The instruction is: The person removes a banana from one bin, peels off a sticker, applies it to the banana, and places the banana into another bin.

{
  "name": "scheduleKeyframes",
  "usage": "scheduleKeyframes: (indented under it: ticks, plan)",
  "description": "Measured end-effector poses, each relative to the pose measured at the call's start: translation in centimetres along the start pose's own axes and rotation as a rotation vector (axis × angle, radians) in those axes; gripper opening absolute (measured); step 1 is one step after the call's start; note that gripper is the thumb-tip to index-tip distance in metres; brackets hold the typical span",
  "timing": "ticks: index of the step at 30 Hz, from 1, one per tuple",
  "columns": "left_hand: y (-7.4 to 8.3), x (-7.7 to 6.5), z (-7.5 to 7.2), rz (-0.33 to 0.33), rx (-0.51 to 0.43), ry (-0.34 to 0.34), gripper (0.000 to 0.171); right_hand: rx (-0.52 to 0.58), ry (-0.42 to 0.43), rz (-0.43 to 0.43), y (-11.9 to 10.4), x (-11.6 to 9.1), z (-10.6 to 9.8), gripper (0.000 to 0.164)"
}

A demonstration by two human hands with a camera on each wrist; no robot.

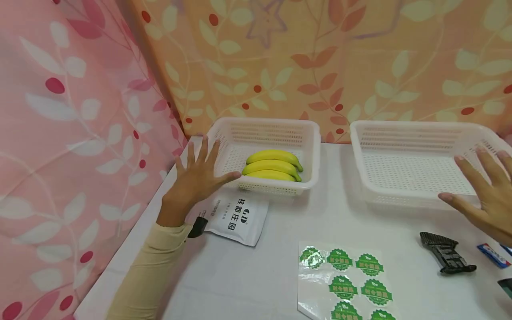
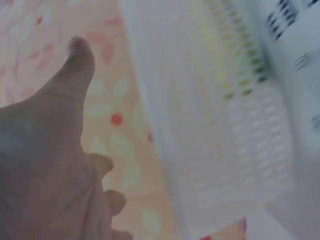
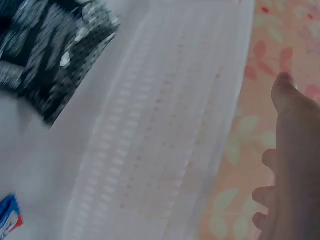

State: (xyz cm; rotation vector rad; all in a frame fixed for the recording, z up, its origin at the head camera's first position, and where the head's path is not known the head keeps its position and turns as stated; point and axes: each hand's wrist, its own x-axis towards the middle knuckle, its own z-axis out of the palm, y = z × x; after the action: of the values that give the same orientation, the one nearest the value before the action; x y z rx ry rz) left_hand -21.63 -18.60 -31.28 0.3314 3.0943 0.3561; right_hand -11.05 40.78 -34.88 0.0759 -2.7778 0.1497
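In the head view my left hand [image 1: 196, 175], fingers spread and holding nothing, hovers at the left front corner of a white plastic basket [image 1: 316, 155]. Three yellow bananas [image 1: 274, 167] lie in that basket, toward its front right. A white pouch [image 1: 240, 220] with black print lies just in front of it, partly tucked beneath its front edge. My right hand [image 1: 490, 195], also spread, is over the front right part of a second white basket [image 1: 360, 166]. Both wrist views show the thumb extended, with the left hand [image 2: 45, 160] and right hand [image 3: 300, 165] beside basket walls.
A sheet of round green stickers [image 1: 316, 284] lies at the front middle of the white table [image 1: 240, 280]. To its right are a black wrapped packet [image 1: 446, 253] and a small blue, white and red packet [image 1: 494, 255]. Patterned cloth [image 1: 280, 66] hangs behind and at left.
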Motion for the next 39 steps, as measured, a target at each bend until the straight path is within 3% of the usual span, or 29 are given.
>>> scheduleKeyframes:
  ticks: [3, 5, 8, 10, 13, 17, 20, 26, 35, 39]
  plan:
    - [-1.4, 1.0, -1.3, 0.008, -0.115, -0.028, 0.113, -0.011, 0.033, -0.060, -1.8, 0.3, -1.1, 0.109]
    - [-2.5, 1.6, -1.7, 0.048, -0.210, -0.024, 0.109, 0.002, 0.063, -0.096, -3.4, 0.7, -1.8, 0.101]
    - [-4.2, 2.4, -1.7, 0.121, -0.352, -0.011, 0.099, 0.105, 0.115, -0.154, -6.1, 1.4, -2.5, 0.083]
    - [-5.2, 2.7, -1.4, 0.125, -0.428, -0.028, 0.096, 0.199, 0.131, -0.201, -7.8, 2.0, -2.7, 0.071]
    - [-6.4, 2.5, -0.9, 0.048, -0.438, -0.073, 0.104, 0.305, 0.128, -0.287, -10.5, 3.4, -2.7, 0.065]
    - [-7.3, 2.1, -0.5, -0.016, -0.386, -0.105, 0.116, 0.355, 0.075, -0.375, -13.7, 5.7, -2.3, 0.060]
    - [-7.5, 2.1, -0.4, -0.009, -0.385, -0.102, 0.117, 0.390, -0.048, -0.353, -16.2, 7.6, -2.1, 0.054]
    - [-7.3, 2.1, -0.3, -0.041, -0.404, -0.114, 0.117, 0.570, -0.309, -0.305, -20.5, 12.1, -0.7, 0.044]
    - [-7.3, 2.0, -0.2, -0.056, -0.430, -0.118, 0.118, 0.689, -0.754, -0.292, -25.6, 17.0, 2.6, 0.054]
    - [-7.1, 2.0, -0.2, -0.065, -0.431, -0.119, 0.118, 0.720, -0.894, -0.217, -27.1, 18.4, 3.9, 0.055]
